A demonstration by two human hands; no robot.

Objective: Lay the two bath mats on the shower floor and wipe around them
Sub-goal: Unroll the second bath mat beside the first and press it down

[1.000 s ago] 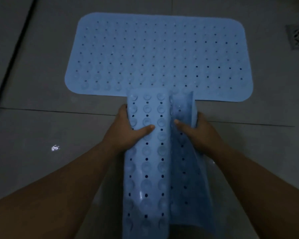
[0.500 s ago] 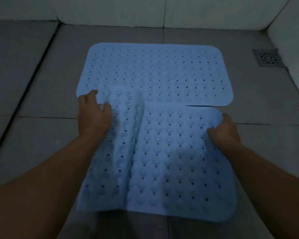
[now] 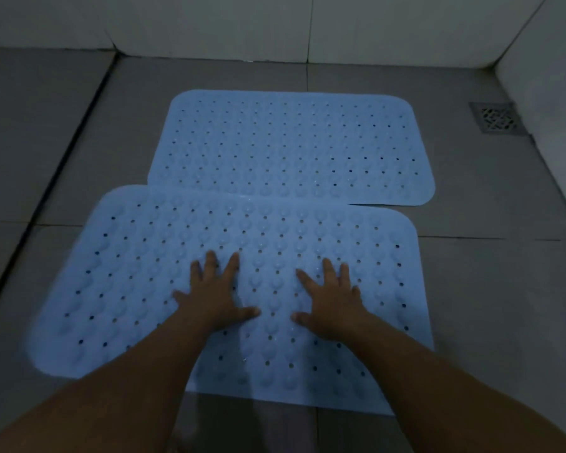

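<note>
Two light-blue perforated bath mats lie flat on the grey tiled shower floor. The far mat (image 3: 291, 142) sits near the back wall. The near mat (image 3: 138, 273) lies spread out in front of it, its far edge overlapping the far mat's near edge. My left hand (image 3: 214, 294) and my right hand (image 3: 329, 300) rest palm-down on the middle of the near mat, fingers spread, holding nothing. No cloth or wiper is in view.
A square metal floor drain (image 3: 499, 118) sits at the back right by the wall. Pale tiled walls (image 3: 275, 24) border the floor at the back and right. A dark groove (image 3: 49, 178) runs diagonally along the left of the floor.
The near mat went from folded lengthwise in both hands to fully unfolded and flat. My hands let go of its edges and now press on its middle.
</note>
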